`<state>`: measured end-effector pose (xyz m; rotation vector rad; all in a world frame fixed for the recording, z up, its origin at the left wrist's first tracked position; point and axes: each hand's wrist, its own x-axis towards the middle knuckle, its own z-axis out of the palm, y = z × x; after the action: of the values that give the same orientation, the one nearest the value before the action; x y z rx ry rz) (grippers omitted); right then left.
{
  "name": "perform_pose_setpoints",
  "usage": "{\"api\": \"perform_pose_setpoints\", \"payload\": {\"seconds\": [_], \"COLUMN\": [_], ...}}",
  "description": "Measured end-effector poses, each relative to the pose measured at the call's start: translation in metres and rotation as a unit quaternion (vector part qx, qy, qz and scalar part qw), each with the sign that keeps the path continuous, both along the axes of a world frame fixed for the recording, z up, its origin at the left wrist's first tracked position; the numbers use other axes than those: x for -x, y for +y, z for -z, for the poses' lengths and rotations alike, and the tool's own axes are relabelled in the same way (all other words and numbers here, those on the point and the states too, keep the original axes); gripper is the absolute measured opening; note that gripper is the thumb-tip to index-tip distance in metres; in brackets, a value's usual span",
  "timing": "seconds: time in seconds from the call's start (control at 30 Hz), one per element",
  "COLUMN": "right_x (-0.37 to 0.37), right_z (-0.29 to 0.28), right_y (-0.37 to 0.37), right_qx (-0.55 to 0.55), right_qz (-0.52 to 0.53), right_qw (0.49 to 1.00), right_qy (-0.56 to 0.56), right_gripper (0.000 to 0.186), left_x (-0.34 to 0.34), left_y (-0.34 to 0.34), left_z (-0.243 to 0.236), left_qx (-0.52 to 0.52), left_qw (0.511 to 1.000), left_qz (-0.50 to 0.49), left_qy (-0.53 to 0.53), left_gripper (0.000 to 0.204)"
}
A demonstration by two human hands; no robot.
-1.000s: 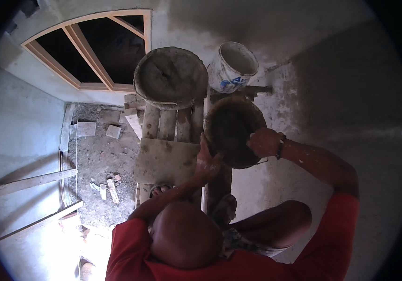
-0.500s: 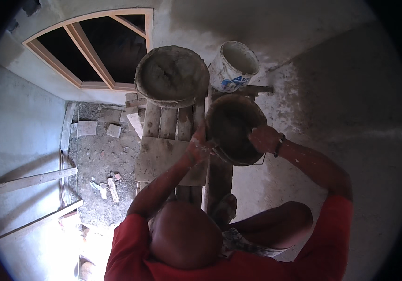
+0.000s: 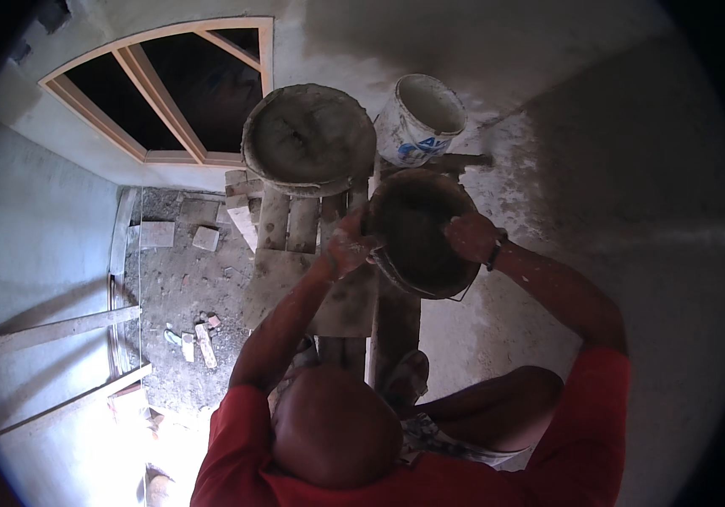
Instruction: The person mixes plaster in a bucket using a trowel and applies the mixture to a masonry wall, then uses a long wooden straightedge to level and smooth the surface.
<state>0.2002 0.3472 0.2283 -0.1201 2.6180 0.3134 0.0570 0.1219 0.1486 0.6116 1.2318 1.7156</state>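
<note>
Up along the left side of the bucket [image 3: 417, 186], the left hand [image 3: 351, 246] has been moved in the head view; whether it is clamped cannot be told. Beside the worktop [image 3: 337, 308], the bucket's right rim is gripped by the right hand [image 3: 471, 237]. Were either hold loosened, spilling could be caused.

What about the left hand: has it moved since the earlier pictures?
Yes: the left hand has moved forward and leftward, nearer the stationary full mortar tub.
</note>
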Motion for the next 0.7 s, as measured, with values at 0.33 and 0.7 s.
{"api": "perform_pose_setpoints", "payload": {"seconds": [0.33,0.7], "right_x": [0.006,0.002], "right_z": [-0.049,-0.041], "right_y": [0.032,-0.026], "right_qx": [0.162,0.044], "right_qz": [0.031,-0.001], "right_qw": [0.986,0.991], "right_qy": [0.023,-0.130], "right_gripper": [0.015,0.017], "left_x": [0.008,0.008], "left_y": [-0.004,-0.002], "left_z": [-0.023,-0.026], "left_qx": [0.054,0.087], "left_qw": [0.997,0.996], "left_qz": [0.032,0.033], "left_qy": [0.042,0.005], "left_gripper": [0.067,0.065]}}
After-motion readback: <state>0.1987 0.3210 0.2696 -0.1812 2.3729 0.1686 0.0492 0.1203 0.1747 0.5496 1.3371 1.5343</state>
